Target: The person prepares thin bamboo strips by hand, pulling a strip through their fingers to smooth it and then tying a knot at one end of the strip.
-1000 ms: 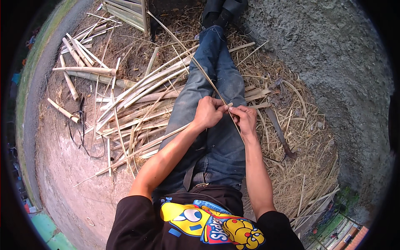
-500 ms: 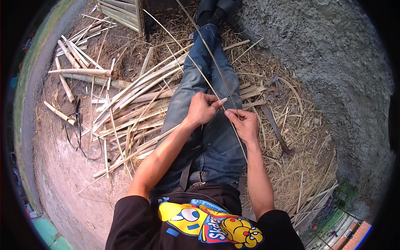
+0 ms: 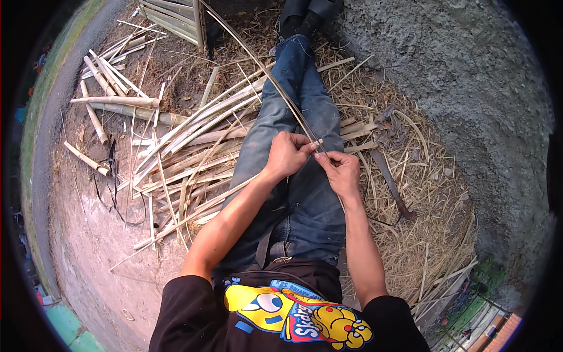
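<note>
Over my outstretched legs in blue jeans, my left hand [image 3: 287, 155] is closed in a pinch on thin bamboo strips [image 3: 264, 67]. Close beside it on the right, my right hand [image 3: 339, 170] pinches the same strips between thumb and fingers. From my hands the strips run up and away to the far left, lying nearly together. A short pale end sticks out past my left fingertips. How the strips sit between the fingers is partly hidden.
Split bamboo pieces [image 3: 193, 141] lie piled left of my legs. Right of my knees rests a long-bladed knife [image 3: 392, 185] on shavings [image 3: 434, 223]. A slatted bamboo frame [image 3: 173, 17] stands at the far left, and a rough grey wall [image 3: 446, 70] rises on the right.
Two strips that spread apart half a second ago now lie close together, the darker one having swung left at its far end. Both hands keep nearly the same place.
</note>
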The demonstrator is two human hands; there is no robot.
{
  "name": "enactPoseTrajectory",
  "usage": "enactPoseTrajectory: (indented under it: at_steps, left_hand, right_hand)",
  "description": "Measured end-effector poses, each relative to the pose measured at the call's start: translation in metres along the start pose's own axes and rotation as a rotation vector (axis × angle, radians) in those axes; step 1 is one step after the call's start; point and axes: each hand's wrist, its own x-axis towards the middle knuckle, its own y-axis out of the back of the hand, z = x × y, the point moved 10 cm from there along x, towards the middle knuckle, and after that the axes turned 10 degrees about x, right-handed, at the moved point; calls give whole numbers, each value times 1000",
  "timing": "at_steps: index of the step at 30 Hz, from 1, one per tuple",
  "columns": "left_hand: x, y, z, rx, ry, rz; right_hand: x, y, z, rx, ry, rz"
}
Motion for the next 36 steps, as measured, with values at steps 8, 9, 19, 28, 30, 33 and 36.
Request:
enactPoseTrajectory:
  at_steps: [8, 9, 19, 28, 30, 33, 36]
  left_hand:
    - [-2, 0, 3, -45, 15, 19]
    - [-2, -2, 3, -41, 25, 1]
    - [44, 82, -23, -157, 40, 47]
    - [67, 108, -55, -229, 107, 1]
    - [70, 110, -65, -271, 123, -1]
    - [74, 109, -64, -247, 102, -9]
    - [75, 105, -64, -272, 116, -37]
  right_hand:
    - [1, 1, -2, 4, 14, -7]
    - [0, 3, -3, 3, 17, -3]
    - [-60, 94, -15, -7, -165, -32]
    - [-170, 179, 76, 135, -205, 156]
    - [-193, 183, 96, 199, -299, 195]
    - [-215, 185, 112, 223, -308, 190]
    - [-220, 184, 116, 225, -294, 171]
